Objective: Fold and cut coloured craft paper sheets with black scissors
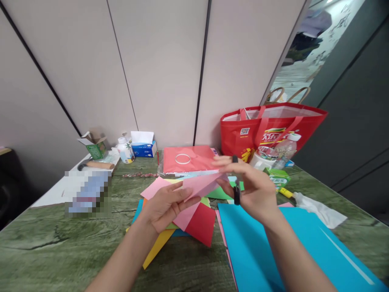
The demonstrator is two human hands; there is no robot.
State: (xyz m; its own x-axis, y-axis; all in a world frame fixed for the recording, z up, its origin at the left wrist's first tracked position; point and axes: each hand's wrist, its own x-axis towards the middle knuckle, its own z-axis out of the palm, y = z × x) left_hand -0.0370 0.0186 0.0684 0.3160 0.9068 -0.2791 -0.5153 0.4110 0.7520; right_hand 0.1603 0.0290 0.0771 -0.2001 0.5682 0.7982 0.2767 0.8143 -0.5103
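Observation:
My left hand (pixel 165 205) pinches a pink sheet of paper (pixel 199 184) and holds it up above the table. My right hand (pixel 252 190) is closed round black-handled scissors (pixel 236 190) at the paper's right edge. Below the hands lies a loose pile of coloured paper (pixel 200 223): red, yellow, pink, green. A large blue sheet (pixel 273 239) lies flat under my right forearm.
A red shopping bag (pixel 270 129) stands at the back right with a plastic bottle (pixel 284 150) before it. A red packet with a tape ring (pixel 182 159), a tissue box (pixel 143 145), a small bottle (pixel 124 150) and an open carton (pixel 94 146) line the back. White wrapper (pixel 322 211) at right.

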